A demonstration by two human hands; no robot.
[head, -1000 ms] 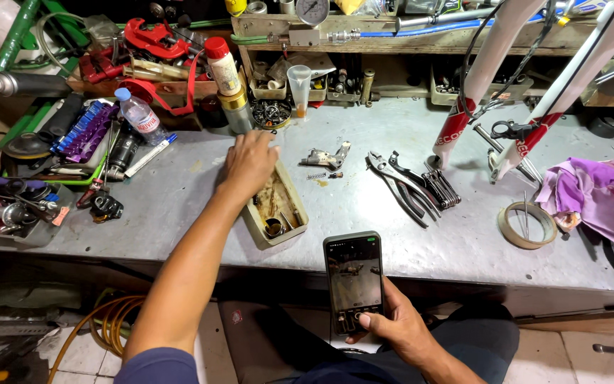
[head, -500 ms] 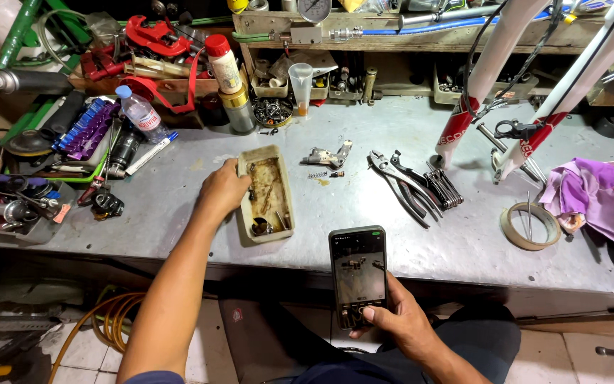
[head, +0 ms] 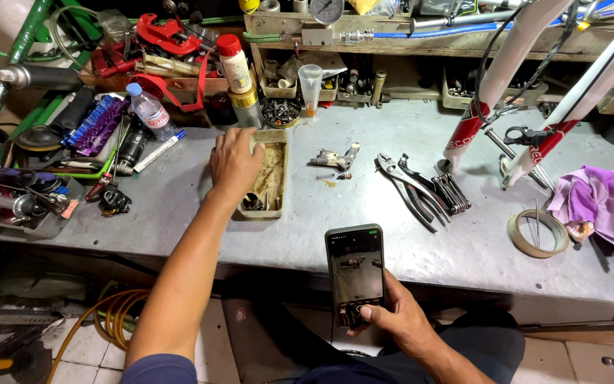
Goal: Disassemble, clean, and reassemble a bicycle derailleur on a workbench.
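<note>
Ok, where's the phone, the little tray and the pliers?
phone (head: 354, 274), head view, middle of its screen, held in the right hand
tray (head: 274, 163), head view, its dirty inner floor, beside the left hand
pliers (head: 406, 186), head view, on the handles

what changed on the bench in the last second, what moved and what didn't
The left hand pushed the small tan tray away along the metal bench, toward the back shelf, and rests on its left rim. The right hand holds the phone as before. Pliers and tape roll stayed put.
</note>
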